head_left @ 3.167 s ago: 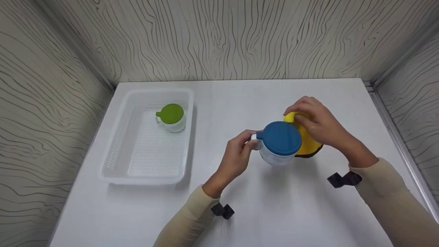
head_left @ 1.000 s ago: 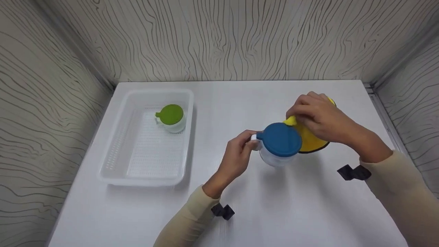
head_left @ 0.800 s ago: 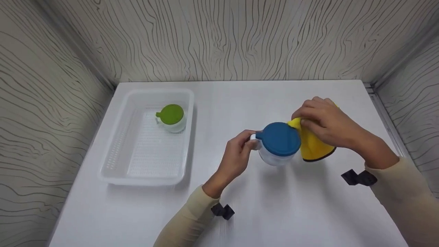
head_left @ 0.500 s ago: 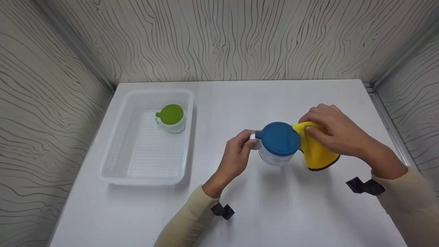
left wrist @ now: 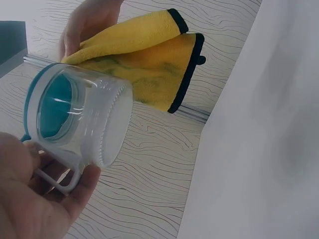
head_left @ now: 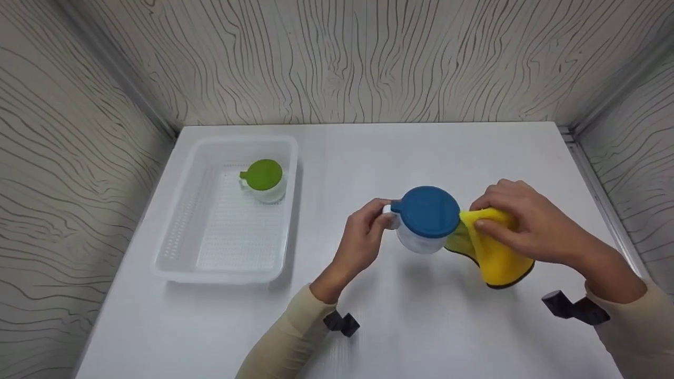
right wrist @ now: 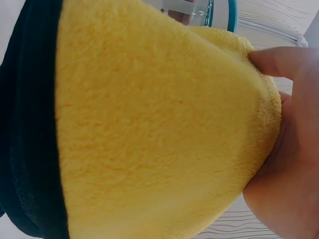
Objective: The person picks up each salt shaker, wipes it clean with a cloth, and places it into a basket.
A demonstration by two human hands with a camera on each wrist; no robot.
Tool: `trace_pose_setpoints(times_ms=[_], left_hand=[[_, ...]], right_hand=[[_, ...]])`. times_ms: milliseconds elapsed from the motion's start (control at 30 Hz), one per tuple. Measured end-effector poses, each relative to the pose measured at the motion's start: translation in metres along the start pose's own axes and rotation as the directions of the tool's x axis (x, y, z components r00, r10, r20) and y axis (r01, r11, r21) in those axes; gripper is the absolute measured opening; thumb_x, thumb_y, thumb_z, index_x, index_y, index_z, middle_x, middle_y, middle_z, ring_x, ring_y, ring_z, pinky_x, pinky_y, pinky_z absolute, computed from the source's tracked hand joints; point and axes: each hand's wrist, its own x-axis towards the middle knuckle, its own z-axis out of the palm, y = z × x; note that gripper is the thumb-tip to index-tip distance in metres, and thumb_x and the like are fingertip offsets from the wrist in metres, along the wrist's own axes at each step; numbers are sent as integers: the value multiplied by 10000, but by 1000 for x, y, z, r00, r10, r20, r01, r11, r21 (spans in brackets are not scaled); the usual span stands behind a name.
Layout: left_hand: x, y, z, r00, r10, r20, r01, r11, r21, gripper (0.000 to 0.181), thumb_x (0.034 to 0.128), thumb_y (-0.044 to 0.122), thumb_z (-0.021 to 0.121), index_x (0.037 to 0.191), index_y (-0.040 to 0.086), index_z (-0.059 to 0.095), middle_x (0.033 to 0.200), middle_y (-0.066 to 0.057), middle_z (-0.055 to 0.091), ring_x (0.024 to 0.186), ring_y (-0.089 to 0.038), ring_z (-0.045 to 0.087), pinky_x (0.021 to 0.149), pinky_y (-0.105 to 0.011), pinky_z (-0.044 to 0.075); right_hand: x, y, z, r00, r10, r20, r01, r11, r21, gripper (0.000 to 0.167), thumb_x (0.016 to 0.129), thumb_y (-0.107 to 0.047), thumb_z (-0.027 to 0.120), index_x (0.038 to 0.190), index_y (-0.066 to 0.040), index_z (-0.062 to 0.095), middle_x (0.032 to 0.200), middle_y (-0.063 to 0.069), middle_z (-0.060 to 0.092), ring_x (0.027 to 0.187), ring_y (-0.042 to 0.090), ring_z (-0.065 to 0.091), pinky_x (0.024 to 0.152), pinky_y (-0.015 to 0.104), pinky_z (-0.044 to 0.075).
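Observation:
A clear glass jar (left wrist: 94, 117) with a blue lid (head_left: 430, 211) and a white side handle is held above the table. My left hand (head_left: 363, 230) grips it by the handle (left wrist: 62, 167). On the jar's far side from that handle, my right hand (head_left: 529, 223) pinches a yellow cloth (head_left: 500, 252) with a dark edge. The cloth hangs down in a fold, and its upper corner meets the rim of the lid. In the right wrist view the cloth (right wrist: 159, 119) covers most of the jar, with thumb and fingers (right wrist: 279, 62) on its edge.
A white perforated plastic basket (head_left: 221, 276) stands on the left of the white table (head_left: 368, 337). Inside it, near the right wall, sits a similar jar with a green lid (head_left: 264, 175). Wood-grain panels (head_left: 337, 63) enclose the table at the back and sides.
My right hand has moved with the cloth around the lid's rim, from the far right side toward me and to the right. The left hand and jar have hardly moved.

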Motion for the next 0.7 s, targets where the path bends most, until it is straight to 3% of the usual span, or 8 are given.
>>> trace_pose_setpoints(times_ms=[367,700], left_hand=[[0,2,2,1000,5,-4,-5,1000,16,218,1055,87,539,1229,35,659,1131,-84,706,1041,-108,677,941,-248,557],[-1,5,3,1000,-6,-2,6,1000,28,234,1052,117,546,1243,37,655,1172,-80,705,1081,-113,681,959,-243,545]], right_hand=[[2,1,-5,997,-68,-26,69,997,31,277,780,-14,846,961,-193,737,891,-166,632,861,61,474,759,265,319],[10,2,0,995,-42,-88,41,999,-12,291,773,5,851,978,-176,752,901,-128,636,915,87,481,794,320,344]])
